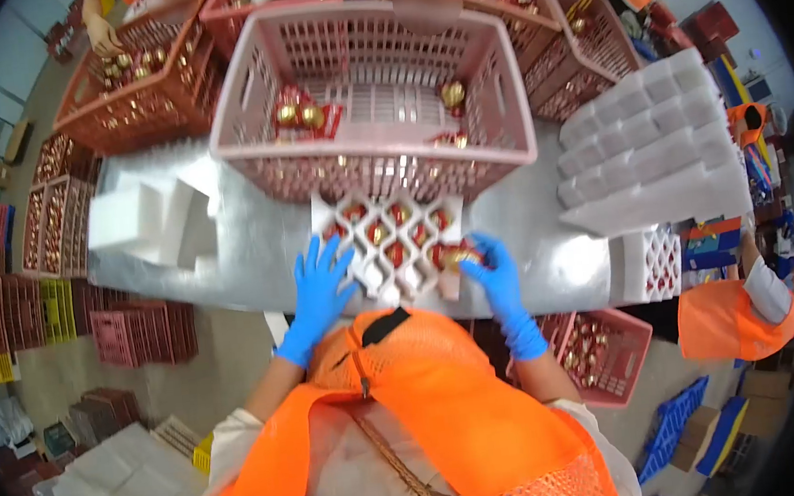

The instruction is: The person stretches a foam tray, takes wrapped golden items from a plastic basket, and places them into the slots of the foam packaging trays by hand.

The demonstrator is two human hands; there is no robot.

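A white divided tray lies on the metal table in front of me, with red-and-gold foil-wrapped pieces in several of its cells; cells at its near left hold nothing. My left hand, in a blue glove, rests with spread fingers at the tray's left edge. In my right hand, also gloved, a red-and-gold foil-wrapped piece is gripped over the tray's near right corner. Behind the tray stands a pink plastic crate with a few such wrapped pieces on its floor.
White foam trays are stacked at the right of the table. White foam blocks lie at the left. More crates of wrapped pieces stand behind, where another person's hand reaches in. A low pink crate sits below right.
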